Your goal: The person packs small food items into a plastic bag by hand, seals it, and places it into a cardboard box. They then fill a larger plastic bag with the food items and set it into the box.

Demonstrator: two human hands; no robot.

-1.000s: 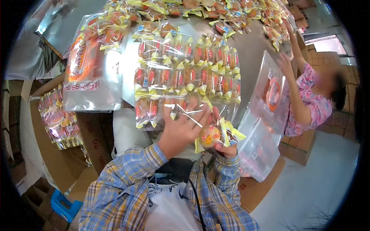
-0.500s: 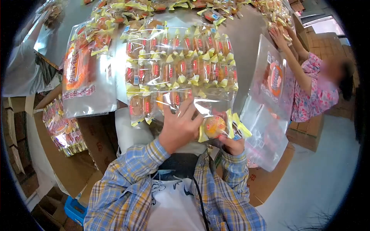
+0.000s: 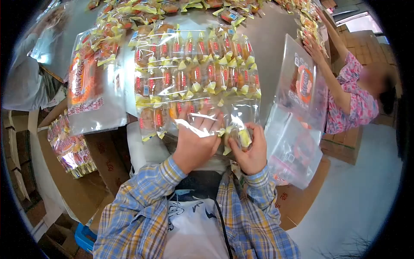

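A large clear plastic bag (image 3: pixel 242 103) lies in front of me, with rows of individually wrapped cakes (image 3: pixel 196 80) standing side by side inside it. My left hand (image 3: pixel 194 140) reaches in at the bag's near mouth, its fingers spread beneath the shiny film beside the nearest row. At the right side of that mouth, my right hand (image 3: pixel 252 153) grips a wrapped cake (image 3: pixel 238 136) with a yellow-edged wrapper, partly under the film. Whether a second cake is in this hand is hidden.
Flat printed bags lie in a left stack (image 3: pixel 97 113) and a right stack (image 3: pixel 302 82). Loose wrapped cakes (image 3: pixel 172 6) pile along the back. An open carton (image 3: pixel 75 185) at left holds a filled bag (image 3: pixel 71 144). A co-worker (image 3: pixel 351 101) reaches over cakes at right.
My right hand has moved up and left, bringing the wrapped cakes from outside to the bag's mouth. My left hand has flattened further under the film. The bag has shifted slightly left.
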